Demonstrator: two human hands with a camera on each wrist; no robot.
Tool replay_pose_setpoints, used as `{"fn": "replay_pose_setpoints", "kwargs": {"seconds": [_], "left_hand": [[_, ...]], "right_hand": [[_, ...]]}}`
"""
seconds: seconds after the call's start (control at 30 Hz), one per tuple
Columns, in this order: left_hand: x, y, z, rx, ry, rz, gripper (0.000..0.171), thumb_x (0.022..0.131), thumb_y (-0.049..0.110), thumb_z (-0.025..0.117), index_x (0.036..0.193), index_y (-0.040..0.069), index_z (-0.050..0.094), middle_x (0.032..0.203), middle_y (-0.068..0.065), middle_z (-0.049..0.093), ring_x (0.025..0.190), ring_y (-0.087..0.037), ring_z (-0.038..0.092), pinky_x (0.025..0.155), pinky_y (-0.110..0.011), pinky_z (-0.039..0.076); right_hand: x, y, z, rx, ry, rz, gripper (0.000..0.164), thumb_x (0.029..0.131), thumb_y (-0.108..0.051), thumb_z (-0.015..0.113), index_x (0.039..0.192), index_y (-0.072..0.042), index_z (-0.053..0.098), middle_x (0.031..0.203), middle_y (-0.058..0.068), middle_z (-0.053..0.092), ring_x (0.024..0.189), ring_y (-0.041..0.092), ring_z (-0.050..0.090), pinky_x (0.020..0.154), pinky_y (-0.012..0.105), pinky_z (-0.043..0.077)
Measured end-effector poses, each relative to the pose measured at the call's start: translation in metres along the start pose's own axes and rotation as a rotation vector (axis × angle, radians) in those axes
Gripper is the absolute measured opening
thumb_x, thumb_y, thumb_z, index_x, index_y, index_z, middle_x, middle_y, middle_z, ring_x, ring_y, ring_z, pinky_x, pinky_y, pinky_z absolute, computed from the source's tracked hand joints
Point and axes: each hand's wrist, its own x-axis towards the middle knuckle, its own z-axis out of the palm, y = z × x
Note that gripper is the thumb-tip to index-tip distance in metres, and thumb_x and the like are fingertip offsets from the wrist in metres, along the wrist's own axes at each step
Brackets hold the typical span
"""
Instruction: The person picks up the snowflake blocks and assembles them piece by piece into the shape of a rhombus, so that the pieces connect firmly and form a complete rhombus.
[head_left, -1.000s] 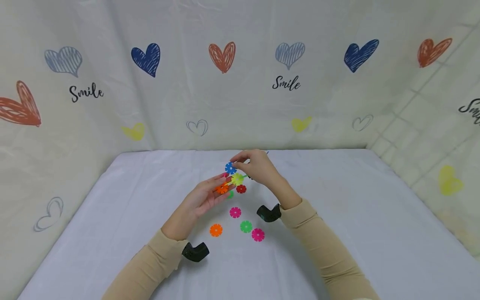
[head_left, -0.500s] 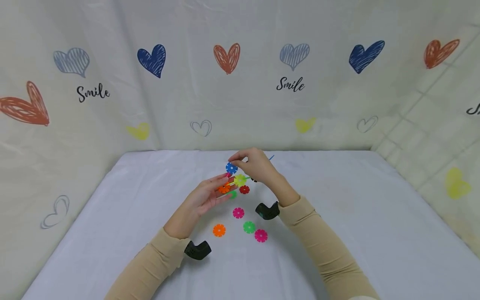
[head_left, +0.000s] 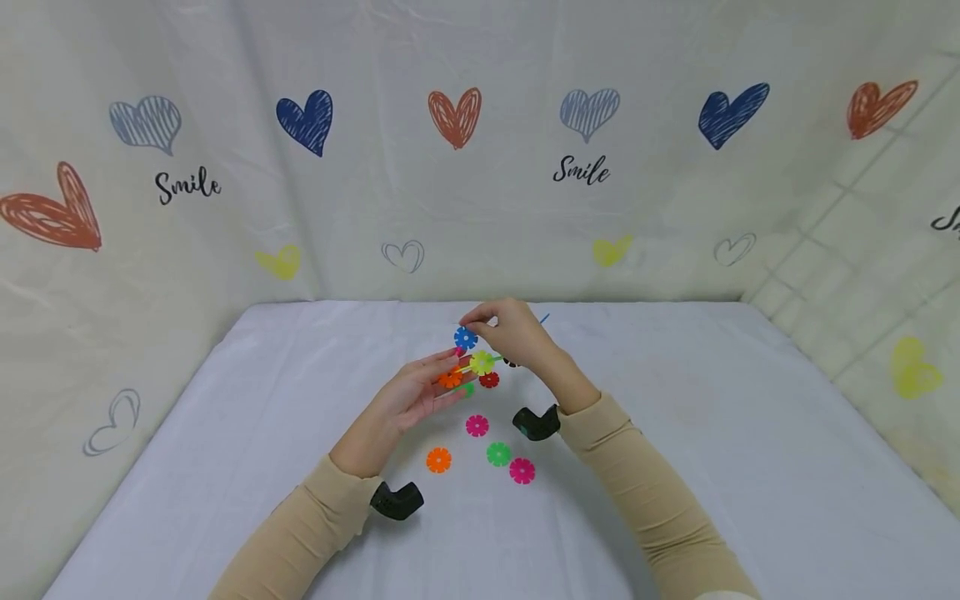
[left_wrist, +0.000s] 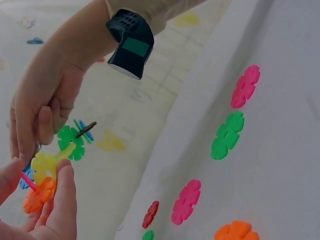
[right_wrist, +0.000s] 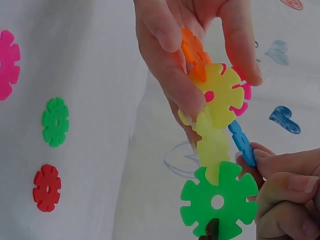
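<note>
My left hand [head_left: 412, 392] grips a joined chain of notched plastic discs above the table. In the right wrist view the chain shows an orange disc [right_wrist: 195, 52], a yellow disc [right_wrist: 222, 97], a second yellow one, a green disc [right_wrist: 240, 192] and a pink disc [right_wrist: 246, 92] behind. A dark brown disc [left_wrist: 86, 130] sits at the chain's far end, beside more green and blue pieces. Between thumb and fingertips, my right hand [head_left: 517, 329] pinches a blue disc [right_wrist: 242, 144], its edge close to the pink disc.
Loose discs lie on the white-covered table [head_left: 675, 467]: orange [head_left: 438, 460], green [head_left: 498, 454], dark red [head_left: 489, 380] and two pink ones, [head_left: 477, 426] nearer the hands. Each wrist carries a black camera mount [head_left: 536, 423]. A heart-printed cloth [head_left: 495, 208] hangs behind.
The head view has shifted a little, moving the scene slightly right. Both hands keep nearly the same place and grip; the blue disc stays by the pink one.
</note>
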Motion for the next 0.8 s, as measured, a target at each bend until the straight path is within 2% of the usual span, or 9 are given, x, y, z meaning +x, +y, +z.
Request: {"fn": "replay_pose_setpoints", "kwargs": {"seconds": [0.1,0.2,0.27,0.5,0.57,0.67,0.8], "left_hand": [[0.0001,-0.0009,-0.0008,0.006,-0.002,0.001,0.047,0.109,0.014,0.051,0.153,0.003,0.042,0.123,-0.006,0.066,0.103,-0.021,0.071,0.085,-0.032,0.059],[0.0002,-0.0014,-0.0011,0.012,0.001,0.006,0.046,0.109,0.014,0.052,0.152,0.003,0.044,0.121,-0.006,0.066,0.103,-0.021,0.071,0.084,-0.033,0.059],[0.0002,-0.0016,-0.0012,0.019,-0.002,0.013,0.045,0.109,0.014,0.052,0.152,0.002,0.044,0.120,-0.006,0.067,0.103,-0.021,0.071,0.085,-0.033,0.059],[0.0016,-0.0020,-0.0040,0.052,-0.003,0.036,0.045,0.109,0.015,0.050,0.151,0.000,0.045,0.118,-0.003,0.070,0.104,-0.020,0.071,0.090,-0.036,0.057],[0.0017,-0.0019,-0.0043,0.071,-0.003,0.046,0.045,0.109,0.015,0.050,0.151,0.000,0.045,0.118,-0.001,0.070,0.105,-0.019,0.071,0.092,-0.036,0.056],[0.0021,-0.0019,-0.0037,0.068,0.006,0.055,0.042,0.109,0.015,0.051,0.149,0.000,0.048,0.117,-0.002,0.070,0.104,-0.019,0.071,0.091,-0.033,0.056],[0.0020,-0.0015,-0.0019,0.035,0.010,0.067,0.040,0.109,0.013,0.051,0.147,-0.002,0.050,0.115,-0.004,0.070,0.101,-0.020,0.072,0.085,-0.024,0.056]], "right_hand": [[-0.0005,0.0001,0.0004,0.010,0.000,0.006,0.019,0.102,-0.011,0.064,0.114,-0.004,0.078,0.110,0.009,0.073,0.063,0.022,0.053,0.054,0.025,0.042],[-0.0005,0.0006,0.0011,0.003,-0.001,-0.010,0.019,0.102,-0.011,0.065,0.114,-0.004,0.078,0.110,0.009,0.073,0.068,0.021,0.056,0.057,0.025,0.045],[-0.0003,0.0011,0.0018,-0.017,-0.007,-0.021,0.019,0.102,-0.011,0.065,0.113,-0.005,0.078,0.109,0.008,0.074,0.078,0.019,0.060,0.063,0.024,0.049],[-0.0005,0.0000,0.0047,-0.049,-0.066,0.032,0.023,0.101,-0.013,0.065,0.121,-0.008,0.075,0.108,0.010,0.071,0.077,0.024,0.062,0.064,0.028,0.052],[-0.0006,-0.0007,0.0053,-0.054,-0.067,0.025,0.024,0.101,-0.011,0.064,0.123,-0.007,0.074,0.109,0.010,0.071,0.091,0.023,0.064,0.072,0.029,0.054],[-0.0011,-0.0016,0.0060,-0.052,-0.061,0.019,0.025,0.101,-0.009,0.065,0.124,-0.006,0.074,0.111,0.011,0.072,0.101,0.026,0.065,0.079,0.032,0.057],[-0.0011,-0.0018,0.0075,-0.037,-0.050,0.019,0.025,0.100,-0.007,0.065,0.124,-0.005,0.074,0.114,0.012,0.073,0.104,0.028,0.066,0.079,0.031,0.058]]}}
